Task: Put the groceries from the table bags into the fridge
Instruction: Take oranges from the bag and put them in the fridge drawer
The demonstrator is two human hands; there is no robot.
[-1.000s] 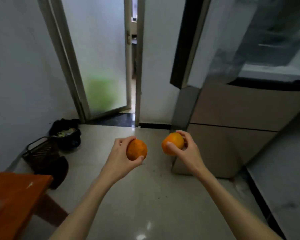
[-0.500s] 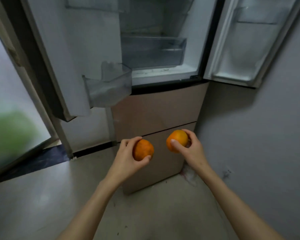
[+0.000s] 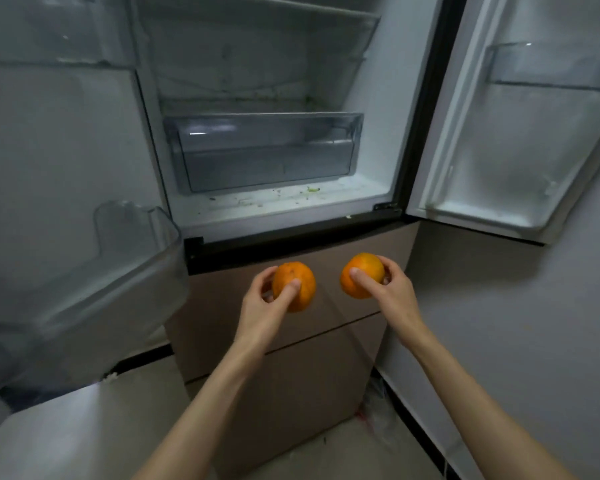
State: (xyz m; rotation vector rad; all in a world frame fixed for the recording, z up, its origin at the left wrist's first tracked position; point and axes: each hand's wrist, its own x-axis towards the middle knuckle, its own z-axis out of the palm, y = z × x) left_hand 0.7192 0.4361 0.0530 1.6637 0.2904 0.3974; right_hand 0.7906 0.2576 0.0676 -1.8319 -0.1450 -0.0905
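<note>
The fridge (image 3: 274, 209) stands right in front of me with both upper doors swung open. Inside I see a clear drawer (image 3: 264, 150) on the bottom shelf and bare shelves above it. My left hand (image 3: 264, 303) grips an orange (image 3: 300, 284) in front of the brown lower drawers. My right hand (image 3: 392, 292) grips a second orange (image 3: 361, 271) at about the same height, a short gap to the right. Both oranges are just below the fridge's open compartment.
The left door (image 3: 59, 168) carries a clear bin (image 3: 136, 251) that juts out beside my left hand. The right door (image 3: 520, 133) has a shelf (image 3: 551, 67) high up. A grey wall (image 3: 534, 323) closes in on the right. Crumbs lie on the fridge floor (image 3: 278, 199).
My view has swung from the doorway to face the open fridge and come closer. Both hands still hold their oranges, now raised in front of the lower drawers.
</note>
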